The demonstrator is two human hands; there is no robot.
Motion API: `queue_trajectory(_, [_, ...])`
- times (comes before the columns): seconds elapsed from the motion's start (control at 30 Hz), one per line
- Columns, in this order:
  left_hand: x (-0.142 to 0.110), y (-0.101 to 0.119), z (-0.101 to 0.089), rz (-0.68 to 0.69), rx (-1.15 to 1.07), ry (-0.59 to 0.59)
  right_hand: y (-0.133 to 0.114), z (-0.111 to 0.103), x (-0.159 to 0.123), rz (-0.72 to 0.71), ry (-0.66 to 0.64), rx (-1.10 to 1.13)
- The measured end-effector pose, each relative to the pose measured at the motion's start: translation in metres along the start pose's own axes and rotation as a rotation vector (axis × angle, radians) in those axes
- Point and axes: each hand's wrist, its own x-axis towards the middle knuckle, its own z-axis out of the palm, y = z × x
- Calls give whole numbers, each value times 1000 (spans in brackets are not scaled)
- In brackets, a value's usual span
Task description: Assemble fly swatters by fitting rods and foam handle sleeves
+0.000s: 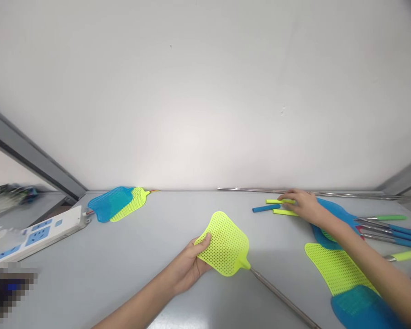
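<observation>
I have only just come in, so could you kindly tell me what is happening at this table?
A person is working with fly swatter parts on a grey table. The left hand holds a yellow swatter head fitted on a metal rod. The right hand rests on small yellow sleeves beside a blue sleeve. Loose swatter heads lie far left near a power strip; more swatters lie on the right.

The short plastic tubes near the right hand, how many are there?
3 short tubes: a yellow tube under the right hand, a blue tube left, another yellow below. More may be hidden.
</observation>
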Motion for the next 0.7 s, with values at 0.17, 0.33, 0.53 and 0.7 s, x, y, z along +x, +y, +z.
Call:
queue_trajectory(0.17, [-1,-2,0,25,-11,-1,6,10,6,17,0,7])
queue_trajectory(0.33, [-1,-2,1,41,-10,-16,5,0,6,69,23,33])
queue_trajectory(0.53, [-2,-2,1,50,-1,-14,-9,-45,-35,64,57,239])
queue_trajectory(0.7, [-2,-4,3,88,68,-2,-20,-46,-86,153,-16,287])
